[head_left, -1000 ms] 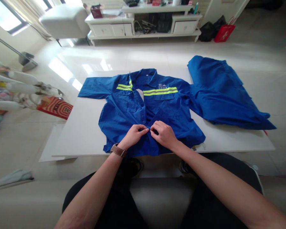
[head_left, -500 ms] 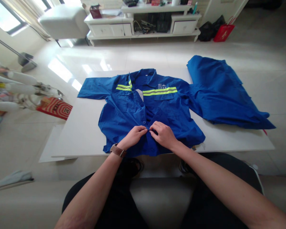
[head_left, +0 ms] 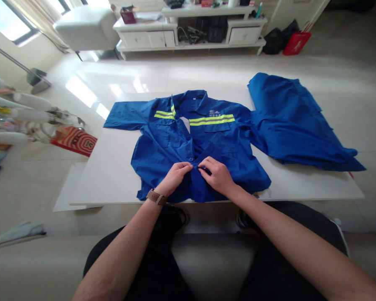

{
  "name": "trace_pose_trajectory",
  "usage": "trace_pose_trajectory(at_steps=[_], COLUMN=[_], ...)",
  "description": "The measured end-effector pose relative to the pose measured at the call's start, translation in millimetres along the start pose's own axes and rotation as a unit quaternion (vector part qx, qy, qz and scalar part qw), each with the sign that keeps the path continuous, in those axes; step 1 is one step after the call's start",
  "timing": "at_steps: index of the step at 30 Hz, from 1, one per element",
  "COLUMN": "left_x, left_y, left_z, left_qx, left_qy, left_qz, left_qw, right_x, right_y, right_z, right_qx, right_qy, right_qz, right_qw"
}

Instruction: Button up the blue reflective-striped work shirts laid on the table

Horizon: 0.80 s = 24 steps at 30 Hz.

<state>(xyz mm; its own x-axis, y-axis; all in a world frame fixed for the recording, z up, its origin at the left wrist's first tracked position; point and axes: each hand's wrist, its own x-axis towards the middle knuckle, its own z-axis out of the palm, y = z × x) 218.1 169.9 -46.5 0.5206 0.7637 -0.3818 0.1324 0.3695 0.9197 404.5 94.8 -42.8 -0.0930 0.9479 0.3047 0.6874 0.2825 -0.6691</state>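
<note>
A blue work jacket (head_left: 163, 159) with yellow-and-grey reflective strips lies spread on the white table (head_left: 103, 167), its collar pointing away from me. The upper front hangs apart in a V, and a button shows just above my fingers. My left hand (head_left: 176, 175), with a brown watch on the wrist, pinches the front edge of the jacket near its lower middle. Close beside it, my right hand (head_left: 217, 173) pinches the other front flap between thumb and fingers. Whatever lies right between the fingertips is too small to make out.
A folded pile of blue cloth (head_left: 288, 121) lies on the table's right side, touching the jacket's sleeve. Beyond the table stands a white TV cabinet (head_left: 147, 39). A red bag (head_left: 296, 42) sits on the floor at right; a red-striped bag (head_left: 75, 140) is at left.
Fingertips of my two hands have drawn slightly apart, with the right hand's grip shifting a little on the flap. The jacket lies nearly as before; the view has shifted slightly.
</note>
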Motion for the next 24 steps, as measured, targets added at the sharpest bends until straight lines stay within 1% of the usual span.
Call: trace_pose_trajectory(at_steps=[6, 11, 19, 24], left_x=[0.1, -0.6, -0.1, 0.1], left_y=[-1.9, 0.1, -3.3, -4.1], left_z=[0.0, 1.6, 3.8, 3.2], left_qx=[0.003, 0.019, 0.067, 0.114], left_qy=[-0.001, -0.020, -0.031, -0.037], left_qz=[-0.002, -0.003, 0.011, 0.044], left_qw=[1.000, 1.000, 0.997, 0.992], right_x=[0.9, 0.4, -0.8, 0.0], right_y=[2.6, 4.3, 0.3, 0.7], right_z=[2.0, 2.3, 1.7, 3.4], right_qx=[-0.008, -0.031, -0.050, -0.026], right_qy=[-0.025, -0.045, -0.045, -0.032], right_qz=[-0.008, -0.011, -0.005, 0.030], right_qw=[1.000, 0.998, 0.998, 0.999])
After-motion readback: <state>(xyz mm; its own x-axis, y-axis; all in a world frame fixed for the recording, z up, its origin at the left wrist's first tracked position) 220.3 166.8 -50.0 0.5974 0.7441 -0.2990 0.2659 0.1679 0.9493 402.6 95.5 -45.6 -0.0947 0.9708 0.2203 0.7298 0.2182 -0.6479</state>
